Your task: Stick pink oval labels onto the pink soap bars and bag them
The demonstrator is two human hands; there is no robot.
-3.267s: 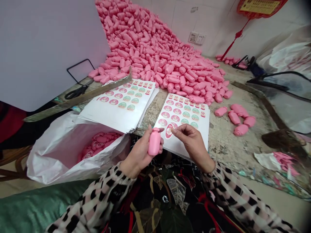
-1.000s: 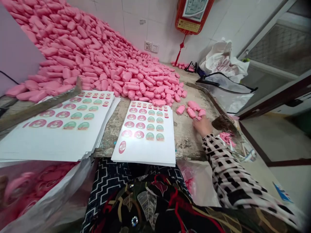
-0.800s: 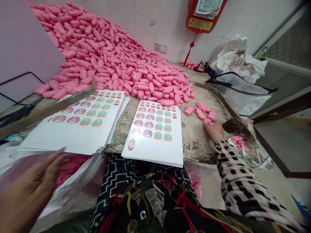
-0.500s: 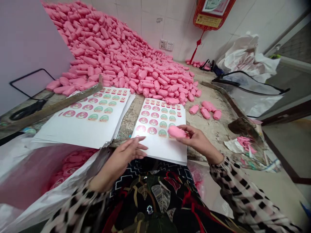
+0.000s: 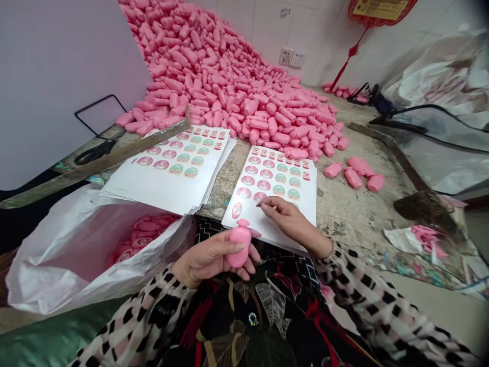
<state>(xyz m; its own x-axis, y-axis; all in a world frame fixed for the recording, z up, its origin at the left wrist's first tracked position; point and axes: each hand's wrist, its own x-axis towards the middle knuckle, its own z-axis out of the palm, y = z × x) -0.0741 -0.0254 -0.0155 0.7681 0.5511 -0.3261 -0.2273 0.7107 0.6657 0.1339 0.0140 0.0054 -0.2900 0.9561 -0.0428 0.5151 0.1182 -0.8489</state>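
Cradling a pink bottle-shaped piece [image 5: 240, 251] in the left grip [image 5: 214, 256], closed around its body, above the lap before the desk [image 5: 342, 224]. Apparently light, smooth and slightly yielding; probably best held around the plump middle, sparing the narrow tied neck. Reaching over right-hand sticker sheets [image 5: 310, 206] with the right grip [image 5: 288, 221], impossible to tell whether pinching anything. Backed by a sloping heap of similar pieces [image 5: 229, 86]. Flanked by left-hand sticker sheets [image 5: 153, 191] and an open white bag [image 5: 49, 244], with a long flat bar [image 5: 122, 155] likely to hinder reaching the black scissors [image 5: 97, 151].
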